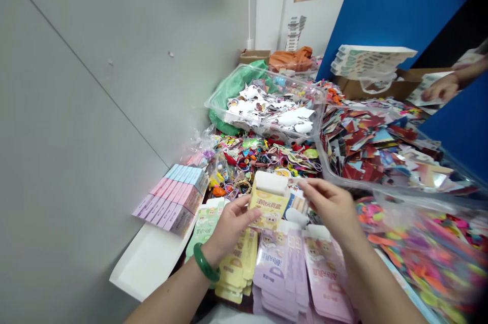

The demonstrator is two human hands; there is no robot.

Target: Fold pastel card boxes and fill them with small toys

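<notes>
My left hand (231, 227), with a green bangle (206, 263) on its wrist, is shut on a small yellow cardboard box (267, 207) whose white flap (269, 183) stands open at the top. My right hand (331, 207) is raised at the box's right, its fingertips close to the flap. I cannot tell whether they grip anything. Below my hands lie flat printed box blanks in yellow (236, 268), lilac (276, 268) and pink (326, 276), with a green one (204, 225) at the left.
A row of pink and blue boxes (171, 197) lies on a white board (148, 263) by the grey wall (76, 85). Plastic tubs hold white cut-outs (267, 108), red foil pieces (381, 149) and coloured pieces (427, 258). A co-worker's hand (440, 89) is at the far right.
</notes>
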